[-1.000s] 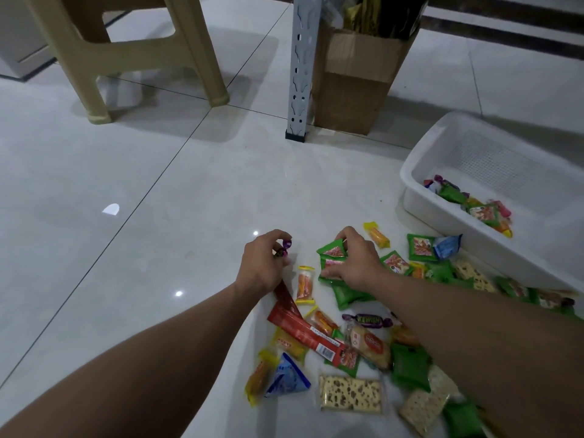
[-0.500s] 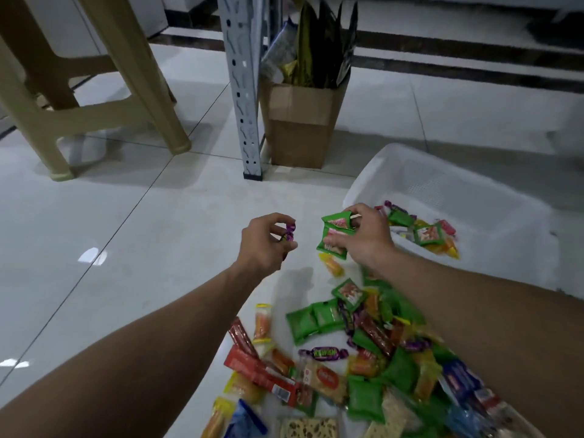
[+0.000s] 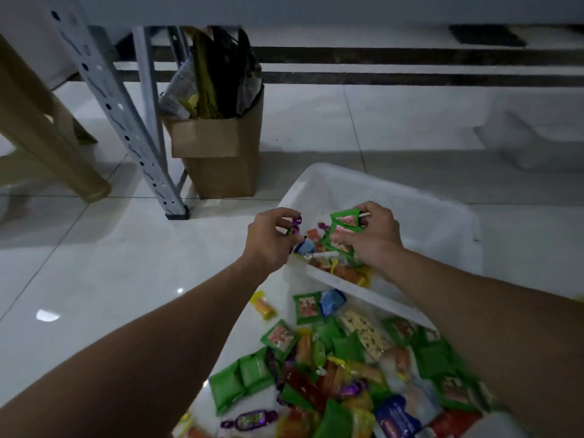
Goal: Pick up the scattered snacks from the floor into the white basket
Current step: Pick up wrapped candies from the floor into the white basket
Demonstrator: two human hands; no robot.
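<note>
White tiled floor (image 3: 126,279) carries most of the remaining work: a large heap of snacks (image 3: 347,374) lies just beside the near wall of the white basket (image 3: 442,216), which holds only a small cluster. Over the basket, the right hand (image 3: 376,238) grips green packets (image 3: 344,229). The left hand (image 3: 268,241), at the basket's left corner, pinches a purple candy (image 3: 295,227). Progress is judged early.

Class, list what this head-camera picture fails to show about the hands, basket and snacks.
- Head view: snacks under the right hand in the white basket, hidden by that hand and its green packets.
- The purple candy in the left hand: too small to count.
- The floor snacks: cut off by the bottom edge, print blurred.
</note>
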